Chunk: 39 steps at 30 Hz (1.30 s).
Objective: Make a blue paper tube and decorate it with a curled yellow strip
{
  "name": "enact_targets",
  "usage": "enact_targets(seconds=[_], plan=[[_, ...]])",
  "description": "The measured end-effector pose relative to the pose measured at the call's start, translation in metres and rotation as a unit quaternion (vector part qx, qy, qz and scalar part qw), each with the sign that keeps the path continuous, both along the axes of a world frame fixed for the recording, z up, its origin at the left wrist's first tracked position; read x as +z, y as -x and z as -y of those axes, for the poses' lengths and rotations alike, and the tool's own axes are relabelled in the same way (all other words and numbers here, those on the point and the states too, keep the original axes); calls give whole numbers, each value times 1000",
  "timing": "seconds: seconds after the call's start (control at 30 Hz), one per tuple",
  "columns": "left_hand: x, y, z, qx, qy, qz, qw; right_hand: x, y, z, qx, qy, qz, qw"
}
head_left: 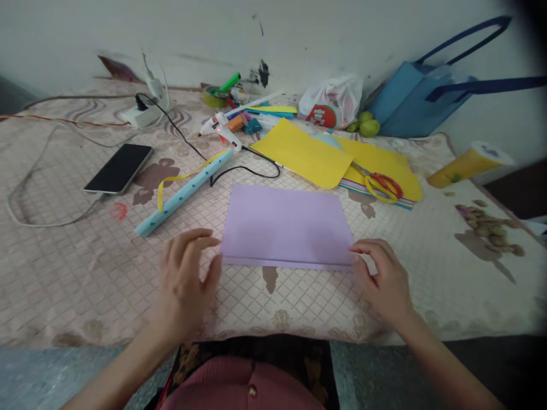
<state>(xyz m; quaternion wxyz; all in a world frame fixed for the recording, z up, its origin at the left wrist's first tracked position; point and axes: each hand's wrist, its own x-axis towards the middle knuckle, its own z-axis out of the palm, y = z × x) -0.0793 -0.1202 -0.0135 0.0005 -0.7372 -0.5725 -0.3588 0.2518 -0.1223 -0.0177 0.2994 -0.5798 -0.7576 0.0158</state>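
Observation:
A purple sheet of paper (286, 225) lies flat on the patterned tablecloth, with a narrow fold or strip along its near edge. My left hand (190, 273) is beside the sheet's near left corner, fingers curved and apart, nothing between them. At the near right corner is my right hand (380, 276), its thumb and index finger at the paper's edge with a gap between them. A light blue paper tube (186, 193) with dark dots lies left of the sheet, a curled yellow strip (171, 179) against it.
Behind the sheet are a glue gun (224, 131) with a black cord, yellow sheets (305, 154) and scissors (382, 185). A phone (119, 169) on a cable lies left. A blue bag (416, 99), a plastic bag (331, 102) and a yellow roll (465, 165) stand farther back and right.

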Motion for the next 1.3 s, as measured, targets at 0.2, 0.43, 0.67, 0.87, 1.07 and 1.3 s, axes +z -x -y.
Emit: enact_targets(seconds=[0.2,0.43,0.67,0.87,1.07,1.3], plan=[[-6,-71,27,-212,36,-185,959,3,51,30,215,42,122,968],[-27,-82,31,-169,56,-248,952,-12,64,36,223,113,225,942],[-27,-73,39,-165,79,-261,948,-16,48,39,174,134,227,949],[-28,-55,45,-142,63,-257,954,-21,9,44,93,136,228,960],[-31,-27,57,-85,64,-259,960,-32,-25,50,10,113,203,973],[-26,9,62,-86,111,-181,973,-38,-31,50,12,91,190,977]])
